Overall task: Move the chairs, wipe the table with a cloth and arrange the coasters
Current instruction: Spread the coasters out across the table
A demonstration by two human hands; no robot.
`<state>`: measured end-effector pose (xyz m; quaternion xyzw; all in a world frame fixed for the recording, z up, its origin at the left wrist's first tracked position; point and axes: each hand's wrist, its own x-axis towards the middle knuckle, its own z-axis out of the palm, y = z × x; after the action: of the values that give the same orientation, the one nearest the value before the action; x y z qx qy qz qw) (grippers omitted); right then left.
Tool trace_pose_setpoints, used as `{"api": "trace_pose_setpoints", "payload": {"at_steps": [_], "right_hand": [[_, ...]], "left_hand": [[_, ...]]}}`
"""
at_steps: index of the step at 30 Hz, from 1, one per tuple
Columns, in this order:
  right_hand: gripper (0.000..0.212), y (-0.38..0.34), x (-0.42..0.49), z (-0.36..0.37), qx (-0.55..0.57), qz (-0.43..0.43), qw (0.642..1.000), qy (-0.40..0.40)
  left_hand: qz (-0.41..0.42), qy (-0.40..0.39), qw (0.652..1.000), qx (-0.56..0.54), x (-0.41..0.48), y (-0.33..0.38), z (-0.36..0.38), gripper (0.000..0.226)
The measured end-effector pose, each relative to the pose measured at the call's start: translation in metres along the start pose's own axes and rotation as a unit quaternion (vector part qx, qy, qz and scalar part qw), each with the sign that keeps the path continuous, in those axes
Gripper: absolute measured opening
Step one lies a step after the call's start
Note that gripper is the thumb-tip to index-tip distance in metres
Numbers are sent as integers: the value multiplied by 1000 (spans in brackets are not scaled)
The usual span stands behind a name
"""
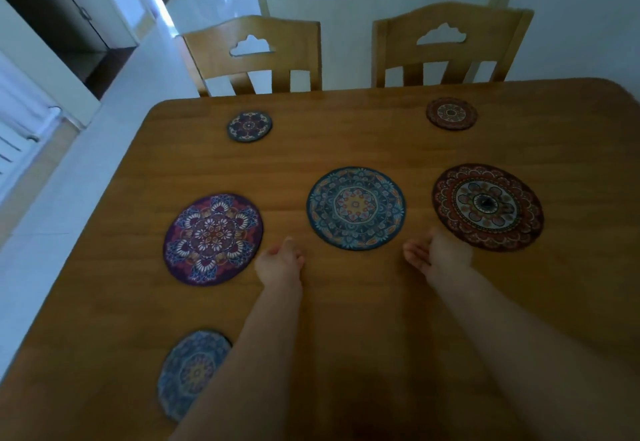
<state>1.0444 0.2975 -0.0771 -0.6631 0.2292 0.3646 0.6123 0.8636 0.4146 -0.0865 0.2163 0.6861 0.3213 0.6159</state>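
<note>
- nearest: small blue coaster (192, 373) flat on the wooden surface (363, 319) near the left front edge, partly hidden behind the left forearm.
- left hand (280, 262) low over bare wood, between the purple mat (213, 239) and the blue mat (356, 208); fingers loosely curled, nothing in it.
- right hand (440, 255) just beside the near edge of the red mat (487, 206), maybe touching the rim, cannot tell; half open, palm turned inward, holding nothing.
- three large mats sit in a loose row across the middle, apart from each other, none overlapping.
- farther: small dark coaster (249, 126) far left, small red coaster (451, 113) far right, each in front of a chair.
- left chair (254, 56) and right chair (450, 44) stand against the far edge of the surface, backs upright.
- no cloth in view, so wiping looks done or skipped; step in hand looks like arranging coasters.
- risk: the row is uneven, purple mat sits nearer than the other two; nudging one mat with a flat hand could slide it crooked or into its neighbour.
- risk: forearms reach over the near blue coaster; dragging an arm back could sweep it toward the front edge.
- risk: thin mats lie flush on wood, so picking one up by the rim may slip and skid it instead.
- blurry frame, patterns only roughly readable.
</note>
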Motion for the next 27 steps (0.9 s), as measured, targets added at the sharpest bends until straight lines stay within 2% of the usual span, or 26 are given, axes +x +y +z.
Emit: {"api": "trace_pose_setpoints", "payload": {"at_steps": [2,6,8,10,12,17,22,24,27], "right_hand": [[28,15,-10,27,-17,-5,1000,-25],[26,34,-23,62,-67,-52,996,20],[27,37,-21,73,-65,-45,996,30],[33,35,-15,76,-45,-34,998,40],[35,34,-8,76,-56,-19,997,54],[19,41,9,71,-152,11,988,30],[17,52,15,62,-183,13,983,23],[16,54,16,60,-185,14,982,24],[14,53,14,60,-189,6,981,35]], "left_hand": [[-6,49,997,-59,7,6,-21,38],[9,222,971,-89,21,17,-58,46],[-17,246,965,-89,26,29,-74,54],[-59,221,967,-110,31,39,-84,52],[-77,156,971,-162,35,49,-89,42],[-97,1,988,-123,43,62,-87,26],[-99,-4,994,-47,51,67,-76,9],[-105,2,994,-28,55,68,-74,15],[-102,-2,995,3,56,64,-74,8]]}}
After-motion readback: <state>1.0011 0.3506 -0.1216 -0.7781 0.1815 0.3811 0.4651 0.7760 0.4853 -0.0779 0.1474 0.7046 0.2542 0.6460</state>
